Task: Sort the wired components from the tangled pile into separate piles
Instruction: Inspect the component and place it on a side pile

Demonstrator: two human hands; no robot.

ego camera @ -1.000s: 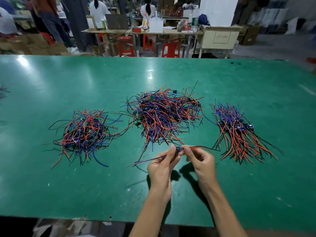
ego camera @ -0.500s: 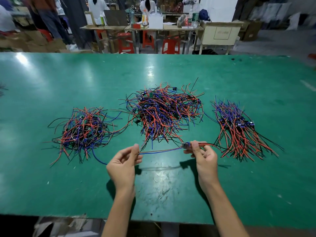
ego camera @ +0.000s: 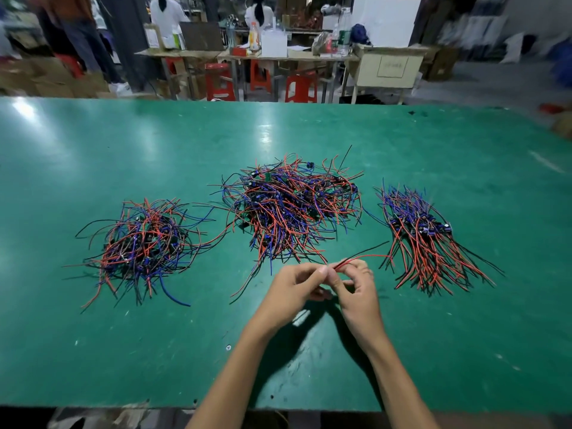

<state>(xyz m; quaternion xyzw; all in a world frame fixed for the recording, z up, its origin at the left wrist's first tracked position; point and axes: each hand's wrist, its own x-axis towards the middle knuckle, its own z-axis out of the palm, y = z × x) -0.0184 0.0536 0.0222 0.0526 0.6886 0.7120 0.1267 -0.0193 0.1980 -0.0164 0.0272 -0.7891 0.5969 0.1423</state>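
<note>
Pinching one wired component (labels unreadable): left hand, right hand.

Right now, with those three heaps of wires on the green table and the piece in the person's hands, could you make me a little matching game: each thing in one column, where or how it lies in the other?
Things
1. left pile
2. middle pile
3. right pile
4. wired component

Descriptions
A. biggest tangle, farthest from the person
B. held up between the left hand and right hand
C. wires mostly combed one way, fanning toward the near right
D. round tangle with a thick blue wire sticking out at the near edge

Pairs: 1-D, 2-A, 3-C, 4-B
</note>
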